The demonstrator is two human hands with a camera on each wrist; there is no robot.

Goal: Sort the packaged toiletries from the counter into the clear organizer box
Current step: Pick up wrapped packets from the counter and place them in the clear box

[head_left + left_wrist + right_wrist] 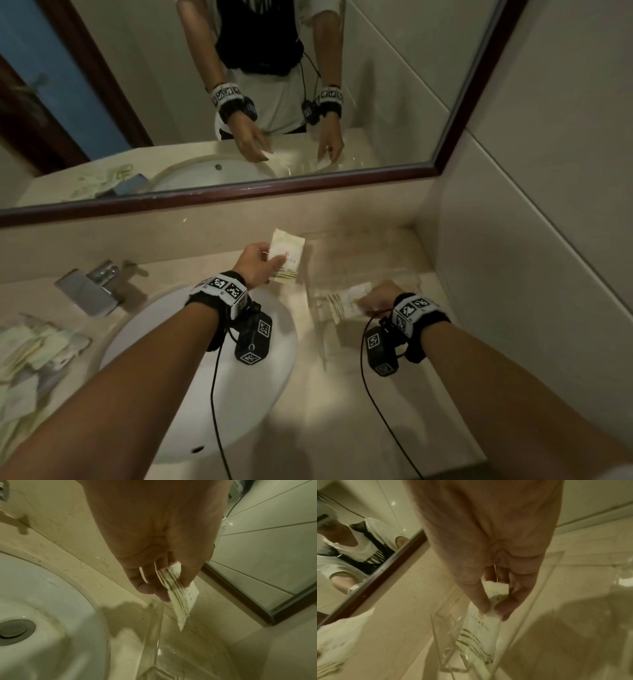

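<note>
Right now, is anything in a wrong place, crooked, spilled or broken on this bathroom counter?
Nothing looks spilled or broken. The loose heap of pale striped sachets left of the white round sink lies untidy, still unsorted. The left hand holds one sachet; the right hand lowers another sachet into the clear plastic organizer box.

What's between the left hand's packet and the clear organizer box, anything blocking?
Nothing visible. The left hand pinches its packet in the air beside the clear organizer box, with only bare counter between. The right hand holds another packet at the box's near part.
</note>
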